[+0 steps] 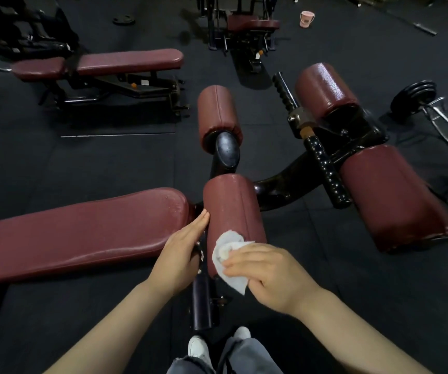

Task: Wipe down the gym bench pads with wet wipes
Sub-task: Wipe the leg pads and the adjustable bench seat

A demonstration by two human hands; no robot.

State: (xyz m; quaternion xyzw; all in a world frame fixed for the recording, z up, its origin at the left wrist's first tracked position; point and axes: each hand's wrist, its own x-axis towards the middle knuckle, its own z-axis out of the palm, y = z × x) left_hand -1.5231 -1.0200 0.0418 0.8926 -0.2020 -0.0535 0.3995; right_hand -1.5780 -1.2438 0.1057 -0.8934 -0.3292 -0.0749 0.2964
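Note:
A maroon roller pad [232,209] stands at the foot of the long maroon bench pad [82,233]. My right hand [268,271] presses a crumpled white wet wipe [227,255] against the near end of this roller, fingers laid over the wipe. My left hand [183,247] rests flat against the roller's left side, fingers straight. Three more maroon rollers sit on the black frame: one further off [217,114], and two to the right [325,90] [392,195].
A second maroon bench [125,62] stands at the back left, another machine with a maroon seat [250,24] at the back. A pink bucket [307,18] sits beyond it. A loaded curl bar [417,99] lies at right. My shoes [198,349] are below the frame on black rubber flooring.

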